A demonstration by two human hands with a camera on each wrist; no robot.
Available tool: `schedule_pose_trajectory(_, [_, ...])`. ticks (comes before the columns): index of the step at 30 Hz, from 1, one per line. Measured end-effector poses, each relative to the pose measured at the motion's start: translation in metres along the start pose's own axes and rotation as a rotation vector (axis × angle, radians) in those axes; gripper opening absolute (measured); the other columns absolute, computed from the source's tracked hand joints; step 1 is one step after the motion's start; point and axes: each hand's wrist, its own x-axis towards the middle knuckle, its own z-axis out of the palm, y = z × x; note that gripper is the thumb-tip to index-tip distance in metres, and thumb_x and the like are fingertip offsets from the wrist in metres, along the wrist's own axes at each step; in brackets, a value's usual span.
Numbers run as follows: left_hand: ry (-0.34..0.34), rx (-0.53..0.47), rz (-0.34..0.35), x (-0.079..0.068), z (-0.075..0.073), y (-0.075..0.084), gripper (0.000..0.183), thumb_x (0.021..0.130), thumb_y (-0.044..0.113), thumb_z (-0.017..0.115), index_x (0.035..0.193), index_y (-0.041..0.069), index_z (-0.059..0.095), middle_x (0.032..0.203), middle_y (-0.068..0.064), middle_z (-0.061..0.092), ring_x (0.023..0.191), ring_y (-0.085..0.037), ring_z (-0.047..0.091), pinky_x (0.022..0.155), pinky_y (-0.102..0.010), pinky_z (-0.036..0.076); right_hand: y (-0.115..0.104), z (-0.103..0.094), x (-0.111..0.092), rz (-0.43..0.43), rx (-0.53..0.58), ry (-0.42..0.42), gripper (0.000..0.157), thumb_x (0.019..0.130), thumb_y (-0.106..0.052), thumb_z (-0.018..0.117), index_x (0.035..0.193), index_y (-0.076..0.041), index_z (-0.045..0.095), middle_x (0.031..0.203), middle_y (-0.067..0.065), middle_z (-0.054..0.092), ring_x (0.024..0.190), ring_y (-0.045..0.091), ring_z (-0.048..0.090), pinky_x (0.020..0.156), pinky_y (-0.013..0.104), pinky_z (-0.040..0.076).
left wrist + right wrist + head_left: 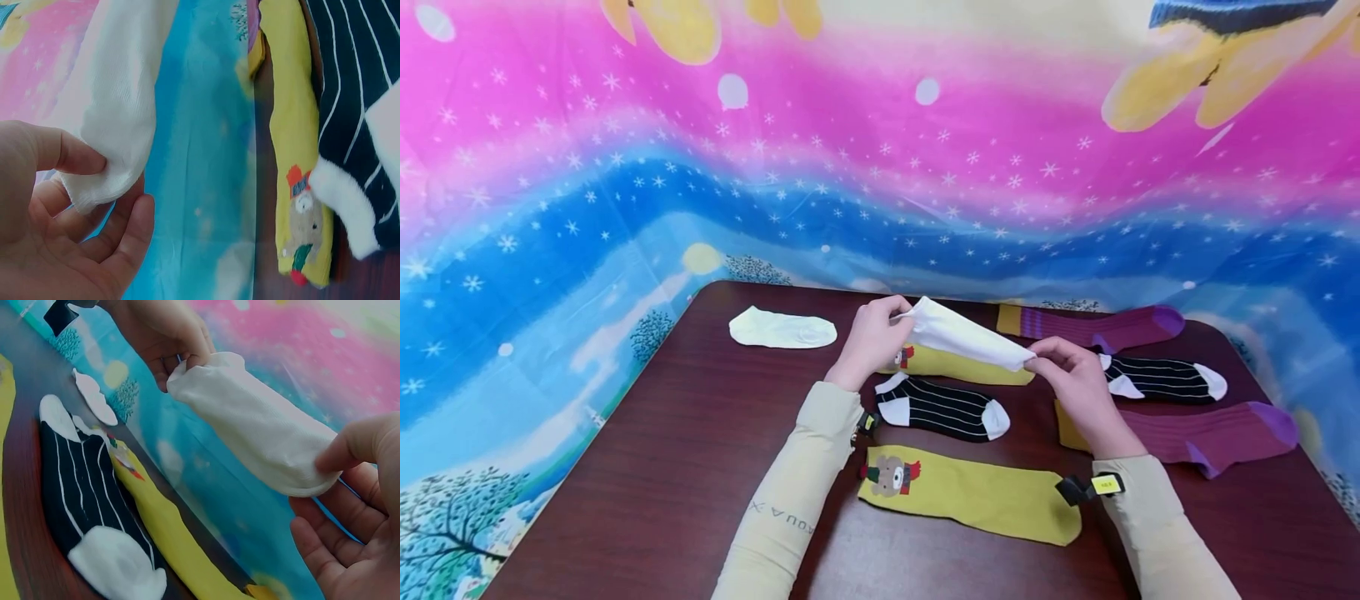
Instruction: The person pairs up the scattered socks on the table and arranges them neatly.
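Sock (pixel 973 333), white, spans 2 hands above the table (pixel 647 433): the left hand (pixel 872 337) pinches its cuff end, and the right hand (pixel 1078 387) pinches its toe end. The step in hand appears to be straightening the fabric. The next move probably calls for coordinated grips, clear of the far yellow sock (pixel 962 367) below; 1 other white sock (pixel 782 329) lies farther left.

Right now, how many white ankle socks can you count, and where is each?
2: the held white sock, stretched between left hand and right hand, and the lying white sock, on the table, back left. No others show.
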Motion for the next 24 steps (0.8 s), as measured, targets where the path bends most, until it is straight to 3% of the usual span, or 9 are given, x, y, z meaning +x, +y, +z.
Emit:
schedule_pose_trajectory(6, [0.022,-0.011,-0.008,0.0,-0.008,-0.005,0.014,0.095,0.01,0.056,0.091,0.015,0.069,0.093,0.001,0.066,0.06,-0.018,0.039,0.064,-0.034,0.037,-0.001,0.008,0.005,-0.006,0.056,0.011,0.026,0.099,-0.02,0.071,0.113,0.002,0.068,0.108,0.002,0.069,0.094,0.018,0.064,0.081,0.023,0.052])
schedule_pose_trajectory(24, [0.042,-0.035,-0.009,-0.002,-0.033,-0.02,0.012,0.1,0.02,0.061,0.103,0.014,0.071,0.083,0.0,0.067,0.067,-0.023,0.055,0.064,-0.039,0.045,-0.006,0.029,0.032,0.028,0.18,0.075,0.037,0.097,-0.024,0.073,0.121,0.004,0.066,0.111,0.009,0.067,0.088,0.017,0.071,0.081,0.027,0.056])
